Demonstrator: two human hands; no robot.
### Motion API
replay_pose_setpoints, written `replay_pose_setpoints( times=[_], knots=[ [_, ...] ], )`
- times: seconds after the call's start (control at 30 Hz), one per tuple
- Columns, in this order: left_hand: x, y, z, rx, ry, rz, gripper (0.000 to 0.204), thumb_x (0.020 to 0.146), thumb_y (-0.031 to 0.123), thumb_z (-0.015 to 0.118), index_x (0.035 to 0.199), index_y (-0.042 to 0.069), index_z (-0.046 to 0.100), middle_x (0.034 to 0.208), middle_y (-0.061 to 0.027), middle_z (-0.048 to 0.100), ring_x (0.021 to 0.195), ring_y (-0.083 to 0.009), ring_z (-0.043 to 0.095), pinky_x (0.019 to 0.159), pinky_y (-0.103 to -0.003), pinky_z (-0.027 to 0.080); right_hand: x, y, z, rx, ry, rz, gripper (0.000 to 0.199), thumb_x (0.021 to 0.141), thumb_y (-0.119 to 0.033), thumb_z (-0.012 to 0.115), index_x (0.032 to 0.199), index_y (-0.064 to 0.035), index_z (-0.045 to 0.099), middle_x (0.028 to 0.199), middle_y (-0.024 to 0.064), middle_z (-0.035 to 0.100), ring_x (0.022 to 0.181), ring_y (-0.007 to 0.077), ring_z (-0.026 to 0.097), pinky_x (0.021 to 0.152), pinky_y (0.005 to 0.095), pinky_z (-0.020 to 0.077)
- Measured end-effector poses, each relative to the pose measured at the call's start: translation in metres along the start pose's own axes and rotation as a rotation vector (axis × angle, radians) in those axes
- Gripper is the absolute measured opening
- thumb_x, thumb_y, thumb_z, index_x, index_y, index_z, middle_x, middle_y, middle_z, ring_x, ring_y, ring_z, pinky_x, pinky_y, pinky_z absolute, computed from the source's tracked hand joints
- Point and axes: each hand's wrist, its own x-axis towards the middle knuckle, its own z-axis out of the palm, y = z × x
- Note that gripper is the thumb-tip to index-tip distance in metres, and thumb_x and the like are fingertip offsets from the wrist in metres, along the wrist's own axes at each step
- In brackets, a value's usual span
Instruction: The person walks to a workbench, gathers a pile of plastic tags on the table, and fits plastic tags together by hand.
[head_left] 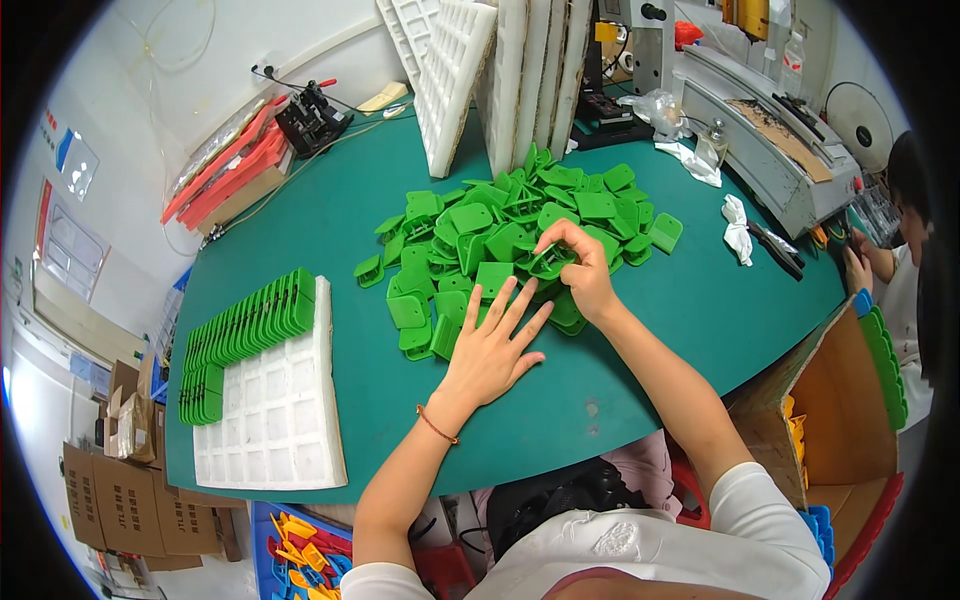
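"What's the left hand [490, 355] doing?"

"It lies palm down, open, with its fingers spread. The fingertips reach onto the near edge of the green pile [480, 222], and a cord bracelet [437, 426] circles the wrist."

"And the right hand [588, 275]?"

"Its thumb and forefinger are bent in around one green piece [550, 264], pinching it. The other fingers are curled."

"Where is that piece, exactly?"

"At the near side of the pile, just beyond the left fingertips. The pile is heaped loosely in the middle of the green worktop [430, 462]."

"Anything to the left of it?"

"A white gridded tray [272, 425], well apart from the pile. A row of green pieces with dark parts [250, 322] stands close-packed along its far side, with a shorter stack at the left edge. The nearer compartments show bare."

"Behind the pile?"

"More white gridded panels [452, 85], standing on edge."

"And over on the right?"

"A black-handled tool [780, 256] lies beside a crumpled white tissue [737, 230]. Past it, a co-worker [905, 300] sits at the edge of view; I can't tell what that person's hands hold."
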Motion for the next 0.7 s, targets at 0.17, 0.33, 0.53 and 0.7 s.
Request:
replay_pose_setpoints(
  times=[0.17,0.33,0.53,0.7],
  knots=[
    [-0.001,0.003,0.002,0.047,0.019,-0.058,0.068,0.083,0.049,0.056,0.143,0.024,0.035,0.151,-0.0083,0.023,0.140,-0.0346,0.016,0.111,-0.058,0.009,-0.002,-0.003,0.004,-0.174,0.003,-0.133,0.036,0.054,0.006,0.037,0.083,-0.0002,0.059,0.083,0.0093,0.055,0.076,0.0219,0.051,0.071,0.0251,0.0396],
    [-0.001,0.002,0.004,0.057,0.048,-0.127,0.064,0.085,0.050,0.053,0.142,0.023,0.037,0.151,-0.0097,0.022,0.140,-0.0383,0.013,0.109,-0.062,0.006,-0.003,-0.004,0.011,-0.198,-0.003,-0.181,0.035,0.055,0.007,0.039,0.083,-0.0015,0.059,0.083,0.0111,0.057,0.081,0.0275,0.055,0.073,0.0299,0.0427],
    [0.001,0.005,0.001,0.070,0.146,-0.291,0.081,0.085,0.047,0.054,0.143,-0.002,0.025,0.151,-0.0160,0.020,0.141,-0.0377,0.012,0.109,-0.061,0.003,-0.006,-0.007,0.012,-0.747,-0.076,-0.540,0.031,0.061,0.003,0.052,0.090,-0.0027,0.059,0.094,0.0114,0.057,0.095,0.0309,0.055,0.086,0.0422,0.0423],
    [0.001,0.006,0.000,-0.062,0.309,-0.189,0.085,0.080,0.033,0.066,0.142,-0.004,0.023,0.149,-0.0193,0.025,0.138,-0.0394,0.021,0.111,-0.055,0.012,-0.010,-0.001,0.019,-0.907,-0.236,-0.722,0.026,0.069,-0.008,0.059,0.094,-0.0016,0.061,0.097,0.0100,0.059,0.099,0.0270,0.055,0.098,0.0441,0.0404]
  ],
)
